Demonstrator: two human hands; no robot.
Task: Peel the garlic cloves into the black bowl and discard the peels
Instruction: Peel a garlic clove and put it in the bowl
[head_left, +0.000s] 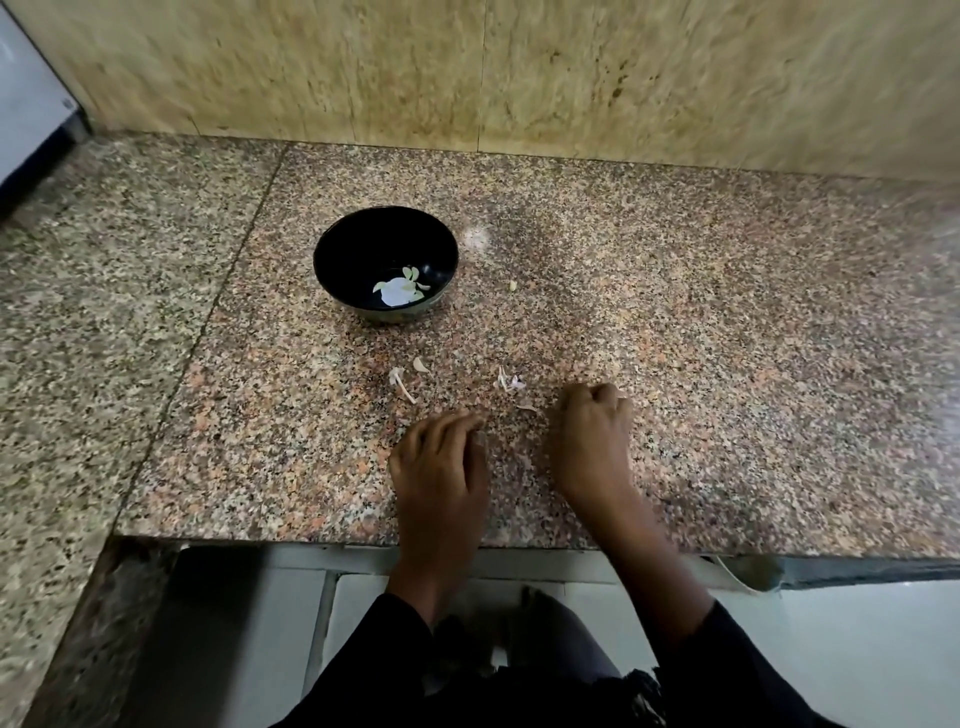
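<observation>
Soft, even indoor light is seen over the granite counter (675, 322), with a pale glare patch right of the black bowl (385, 262), faint shadows beneath the hands, motion blur throughout, and wide-angle bending at the edges.

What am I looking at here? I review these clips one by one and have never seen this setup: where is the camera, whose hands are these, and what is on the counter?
There is no machine: a person wears a wide-angle camera on the head, so the single picture looks forward and down at their own hands. The left hand rests on the granite counter with fingers bent; the right hand is curled, and whether it holds anything cannot be seen. Farther back stands the black bowl with peeled garlic cloves inside. Loose peels lie between the bowl and the hands, and one small pale piece lies right of the bowl.
</observation>
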